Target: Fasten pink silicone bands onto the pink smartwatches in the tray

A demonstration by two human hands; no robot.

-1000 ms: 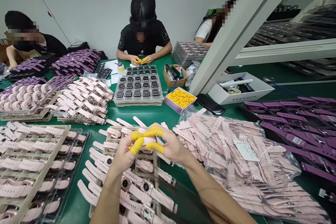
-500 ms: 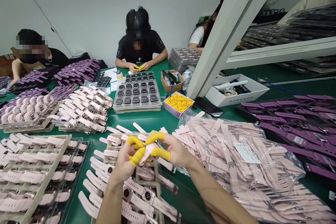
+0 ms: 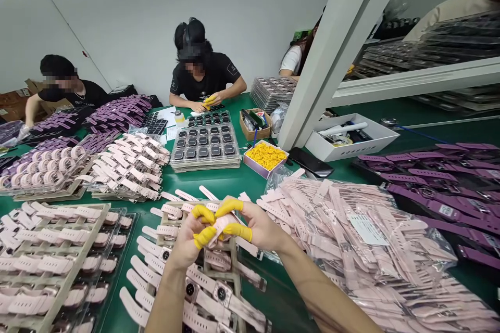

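My left hand (image 3: 195, 231) and my right hand (image 3: 246, 223) meet over a tray of pink-strapped watches. Yellow covers are on the thumb and forefinger of each. Between them they pinch a pink watch strap (image 3: 221, 225), partly hidden by the fingertips. Under and around my hands, watches with pink straps (image 3: 203, 287) lie in rows, several with their round sensor backs facing up. Right of my right hand is a large heap of pink straps (image 3: 332, 218) in clear plastic bags, with a white label (image 3: 367, 229) on top.
Trays of pink-strapped watches (image 3: 42, 265) fill the left. Further back stand stacked trays of dark watch faces (image 3: 203, 143), a box of yellow finger covers (image 3: 266, 155), a white box (image 3: 351, 138) and a grey post (image 3: 332, 52). Purple straps (image 3: 437, 182) lie right. Co-workers sit opposite.
The view has shifted slightly, so the table and people appear lower. The co-worker opposite has turned their head and moved their hands. My hands keep their pinch on the pink strap.
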